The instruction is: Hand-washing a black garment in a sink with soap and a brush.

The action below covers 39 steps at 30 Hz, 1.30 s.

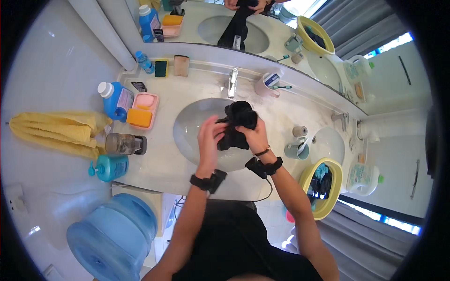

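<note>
Left of the sink [186, 129], a blue bottle [112, 102] stands on the tabletop. Over the basin, the left hand [210, 136] is loosely open, fingers half bent and slightly blurred (whether the tips touch the fabric, I cannot tell). Just to its right hangs the black cloth [241, 117], bunched, its longer axis running roughly from the faucet [232, 83] side toward the person. The right hand [255, 137] is nearer, pinching its right edge, so the cloth lies left of that hand.
</note>
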Each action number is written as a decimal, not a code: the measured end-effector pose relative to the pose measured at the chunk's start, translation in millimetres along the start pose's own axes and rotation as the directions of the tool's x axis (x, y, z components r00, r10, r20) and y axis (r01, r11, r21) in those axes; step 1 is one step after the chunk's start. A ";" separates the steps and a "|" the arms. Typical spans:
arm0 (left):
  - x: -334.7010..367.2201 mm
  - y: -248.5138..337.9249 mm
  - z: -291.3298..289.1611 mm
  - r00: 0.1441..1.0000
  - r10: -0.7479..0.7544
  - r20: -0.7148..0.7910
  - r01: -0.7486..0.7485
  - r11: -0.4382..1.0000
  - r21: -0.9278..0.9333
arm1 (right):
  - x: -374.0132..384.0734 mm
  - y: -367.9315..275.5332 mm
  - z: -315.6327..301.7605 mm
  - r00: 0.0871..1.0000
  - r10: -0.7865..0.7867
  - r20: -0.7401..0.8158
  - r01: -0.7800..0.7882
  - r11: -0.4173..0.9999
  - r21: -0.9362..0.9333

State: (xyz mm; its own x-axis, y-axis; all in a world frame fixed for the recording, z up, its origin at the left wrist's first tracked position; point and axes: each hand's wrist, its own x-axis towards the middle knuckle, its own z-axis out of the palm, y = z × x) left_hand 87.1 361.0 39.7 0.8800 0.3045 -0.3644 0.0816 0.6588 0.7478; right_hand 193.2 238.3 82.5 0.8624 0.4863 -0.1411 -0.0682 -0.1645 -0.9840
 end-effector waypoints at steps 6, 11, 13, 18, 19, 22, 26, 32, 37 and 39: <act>7.6 -60.1 -18.8 0.550 -0.737 -0.393 0.210 0.578 -0.789 | -5.0 -65.6 -22.0 0.999 0.013 0.043 -0.034 0.845 0.534; 58.9 -117.1 -78.0 0.918 -0.354 -0.180 -0.062 0.320 -0.945 | -8.5 -87.1 -31.0 0.999 0.009 0.045 -0.026 0.921 0.389; 70.3 -130.9 -148.8 0.869 -0.191 -0.456 -0.181 0.736 -0.653 | 0.0 -44.0 -26.8 0.997 0.038 0.067 -0.057 0.950 0.306; 90.9 -105.2 -104.1 0.773 -0.056 -0.631 0.067 0.998 -0.006 | 41.1 117.3 -57.6 0.954 0.293 -0.063 -0.261 0.914 0.310; 95.6 -113.0 -112.7 0.855 0.048 -0.517 0.083 0.970 0.228 | 52.0 157.6 -54.9 0.960 0.267 -0.082 -0.246 0.947 0.207; 104.1 -123.2 -149.5 0.957 0.186 -0.223 0.029 0.701 0.713 | 69.8 212.0 -32.7 0.964 0.263 -0.034 -0.265 0.961 -0.077; 107.6 -115.2 -88.3 0.848 0.274 -0.455 0.362 0.329 0.872 | 53.0 222.9 -25.3 0.917 0.337 -0.212 -0.397 0.724 -0.565; 148.3 -111.7 -98.7 0.970 -0.055 -0.235 0.193 -0.412 0.891 | 79.5 230.6 7.3 0.815 0.565 0.125 0.025 0.180 -0.983; 173.2 -129.4 -107.4 0.890 -0.261 -0.373 0.218 -0.475 0.852 | 95.2 285.9 15.2 0.844 0.505 0.182 0.142 0.117 -0.983; 176.8 -138.4 -120.7 0.869 -0.328 -0.370 0.214 -0.425 0.880 | 95.3 304.7 26.1 0.859 0.470 0.201 0.144 0.154 -0.978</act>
State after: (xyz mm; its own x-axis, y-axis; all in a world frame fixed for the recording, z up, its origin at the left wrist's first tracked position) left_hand 175.0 406.7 -195.2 0.5652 0.3035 -0.7671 0.5655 -0.8195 0.0925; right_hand 241.5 256.8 -233.6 0.6085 0.5126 -0.6058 0.6039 -0.7943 -0.0656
